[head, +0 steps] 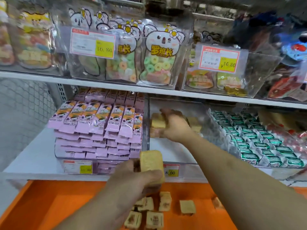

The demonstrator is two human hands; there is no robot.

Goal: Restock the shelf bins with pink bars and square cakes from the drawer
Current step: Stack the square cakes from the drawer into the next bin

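My right hand point(174, 126) reaches into the clear middle shelf bin point(182, 156) and grips square cakes point(157, 122), pale yellow with a pink layer. A few more cakes sit behind it in that bin. My left hand point(132, 178) holds a stack of square cakes point(152, 165) above the orange drawer point(49, 205), just in front of the shelf edge. Several loose square cakes point(154, 211) lie on the drawer floor. To the left, a clear bin holds stacked pink bars point(99, 127), nearly full.
Right of the cake bin stands a bin of green-and-white wrapped sweets point(259, 143). The upper shelf point(116, 87) carries clear bins of bagged ring candy with price tags. Price labels hang on the lower bin fronts. A grey mesh wall is at the left.
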